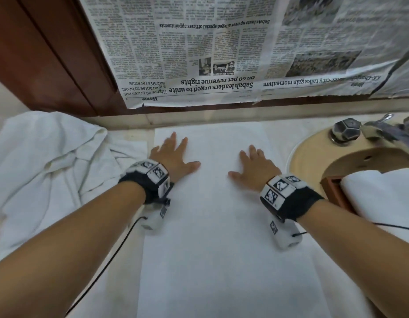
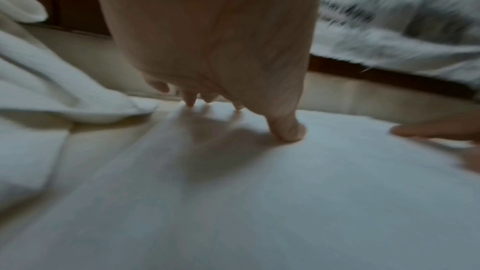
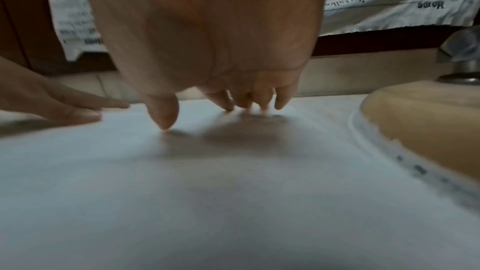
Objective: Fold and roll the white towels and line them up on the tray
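On counter: white towel flat, long strip, both hands pressing far end.

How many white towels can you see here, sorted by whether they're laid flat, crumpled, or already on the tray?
Laid flat under both hands: 1, the flat towel
Crumpled, lying to the left: 1 heap, the crumpled towels; how many towels are in it cannot be told
On the tray: 1, the tray towel, partly cut off by the frame
Total: at least 3

Dim, blurred, edge-warped wrist views
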Demonstrator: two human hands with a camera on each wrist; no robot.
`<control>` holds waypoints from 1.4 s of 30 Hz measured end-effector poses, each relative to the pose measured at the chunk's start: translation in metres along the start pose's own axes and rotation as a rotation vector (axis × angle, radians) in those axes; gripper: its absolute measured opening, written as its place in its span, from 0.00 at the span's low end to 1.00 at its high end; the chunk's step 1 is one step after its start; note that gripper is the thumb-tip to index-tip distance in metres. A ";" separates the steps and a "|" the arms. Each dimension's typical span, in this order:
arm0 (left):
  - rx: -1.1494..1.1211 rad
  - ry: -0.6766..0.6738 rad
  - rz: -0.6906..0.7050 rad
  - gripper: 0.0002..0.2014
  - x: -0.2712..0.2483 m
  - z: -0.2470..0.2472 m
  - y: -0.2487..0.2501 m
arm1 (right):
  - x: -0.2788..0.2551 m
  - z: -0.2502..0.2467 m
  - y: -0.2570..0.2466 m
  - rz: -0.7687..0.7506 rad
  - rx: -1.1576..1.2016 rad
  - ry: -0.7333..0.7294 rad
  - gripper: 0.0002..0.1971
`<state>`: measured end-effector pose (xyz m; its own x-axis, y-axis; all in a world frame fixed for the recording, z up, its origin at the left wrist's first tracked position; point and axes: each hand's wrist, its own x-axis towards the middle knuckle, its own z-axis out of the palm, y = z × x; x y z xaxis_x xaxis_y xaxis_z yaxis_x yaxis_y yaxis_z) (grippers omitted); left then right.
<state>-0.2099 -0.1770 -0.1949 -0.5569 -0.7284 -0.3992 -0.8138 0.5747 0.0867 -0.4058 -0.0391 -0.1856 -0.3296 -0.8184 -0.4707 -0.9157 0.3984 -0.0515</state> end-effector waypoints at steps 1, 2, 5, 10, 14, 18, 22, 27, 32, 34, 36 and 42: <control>-0.024 -0.004 0.076 0.45 -0.015 0.005 0.009 | -0.011 0.007 -0.003 -0.031 -0.005 -0.011 0.40; -0.036 -0.037 0.144 0.45 -0.030 0.014 0.014 | -0.022 0.017 -0.004 -0.060 -0.007 -0.032 0.40; 0.056 -0.131 0.197 0.46 -0.069 0.044 0.005 | -0.047 0.040 0.011 -0.073 -0.027 -0.079 0.43; 0.050 -0.073 0.020 0.41 -0.090 0.055 -0.021 | -0.065 0.036 0.032 0.055 -0.044 -0.111 0.44; -0.056 -0.080 0.099 0.40 -0.127 0.070 0.009 | -0.109 0.060 0.014 -0.042 -0.002 -0.128 0.43; -0.017 -0.046 0.110 0.39 -0.153 0.085 -0.009 | -0.132 0.078 0.035 -0.032 -0.020 -0.127 0.43; -0.059 -0.098 -0.050 0.39 -0.157 0.073 -0.022 | -0.139 0.063 0.048 0.093 -0.008 -0.134 0.42; -0.159 -0.136 0.178 0.41 -0.215 0.094 0.025 | -0.189 0.104 0.009 -0.058 0.072 -0.174 0.41; -0.005 -0.103 0.236 0.41 -0.253 0.133 0.007 | -0.223 0.137 0.024 -0.088 0.053 -0.091 0.41; -0.014 -0.107 0.198 0.39 -0.257 0.133 0.001 | -0.231 0.142 0.030 -0.056 0.050 -0.072 0.40; -0.015 -0.124 0.184 0.44 -0.264 0.132 0.004 | -0.243 0.144 0.026 -0.029 0.088 -0.063 0.42; 0.087 -0.288 0.390 0.73 -0.296 0.135 0.006 | -0.282 0.156 0.035 -0.265 -0.011 -0.211 0.69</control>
<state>-0.0271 0.0925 -0.1997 -0.7384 -0.3272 -0.5896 -0.5305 0.8217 0.2084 -0.3093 0.2704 -0.1925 -0.0261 -0.7889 -0.6140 -0.9662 0.1776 -0.1871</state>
